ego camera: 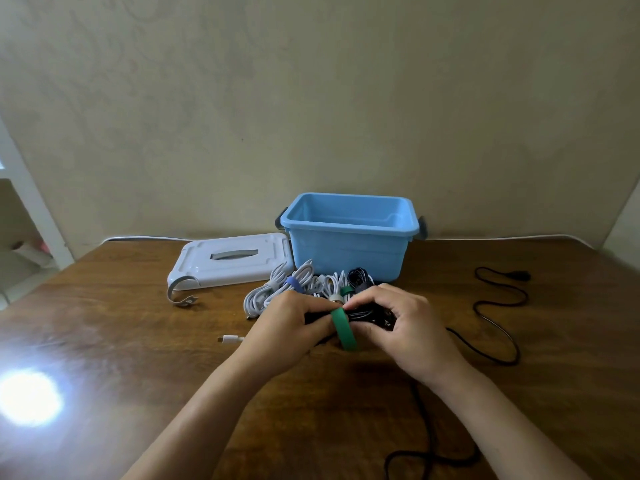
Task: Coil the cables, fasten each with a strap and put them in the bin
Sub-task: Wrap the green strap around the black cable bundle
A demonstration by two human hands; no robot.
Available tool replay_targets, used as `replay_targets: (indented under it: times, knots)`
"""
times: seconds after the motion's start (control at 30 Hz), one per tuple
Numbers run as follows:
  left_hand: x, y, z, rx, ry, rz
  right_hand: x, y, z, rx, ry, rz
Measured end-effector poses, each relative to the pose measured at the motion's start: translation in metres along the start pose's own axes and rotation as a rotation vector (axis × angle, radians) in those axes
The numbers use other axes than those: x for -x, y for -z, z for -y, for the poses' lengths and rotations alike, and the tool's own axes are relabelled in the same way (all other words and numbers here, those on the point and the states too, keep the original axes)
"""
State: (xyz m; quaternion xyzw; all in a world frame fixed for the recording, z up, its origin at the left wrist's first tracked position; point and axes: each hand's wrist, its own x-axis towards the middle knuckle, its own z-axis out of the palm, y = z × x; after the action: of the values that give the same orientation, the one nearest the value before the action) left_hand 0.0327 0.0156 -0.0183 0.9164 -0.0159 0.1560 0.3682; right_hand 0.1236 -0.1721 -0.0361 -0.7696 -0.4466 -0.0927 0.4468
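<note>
Two bare forearms and hands [349,323], no sleeves, rings, watch or gloves in view

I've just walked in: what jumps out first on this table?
Two bare hands, left hand and right hand, meet at the middle, wrapping a green strap round a black coiled cable. Behind them stands an open light-blue plastic bin, its white lid flat to the left.

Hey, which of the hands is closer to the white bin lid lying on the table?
Left. The left hand sits in front of the lid and a little to its right; the right hand is farther right, in front of the blue bin.
</note>
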Motion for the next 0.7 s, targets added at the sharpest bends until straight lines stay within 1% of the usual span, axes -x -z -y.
replay_targets:
  times: [0.1, 0.2, 0.27, 0.37, 0.43, 0.57, 0.7]
  knots:
    - [0.002, -0.002, -0.003, -0.063, 0.012, -0.100, 0.000, -0.002, -0.001, -0.020, -0.029, -0.018]
    - [0.004, -0.006, -0.003, -0.143, -0.021, -0.174, 0.000, -0.003, -0.001, -0.014, -0.075, -0.020]
    - [0.005, -0.008, -0.002, -0.190, -0.055, -0.179, 0.000, -0.003, 0.000, -0.033, -0.125, -0.004]
    - [0.005, -0.009, -0.001, -0.195, -0.081, -0.191, -0.001, -0.004, -0.002, -0.058, -0.191, -0.002]
    - [0.004, -0.010, -0.001, -0.200, -0.106, -0.200, -0.002, -0.005, -0.003, -0.122, -0.226, -0.015]
    - [0.005, -0.012, -0.002, -0.264, -0.227, -0.249, -0.001, -0.006, -0.002, -0.242, -0.305, -0.015]
    - [0.005, -0.013, 0.002, -0.317, -0.283, -0.267, -0.002, -0.008, -0.002, -0.344, -0.411, -0.002]
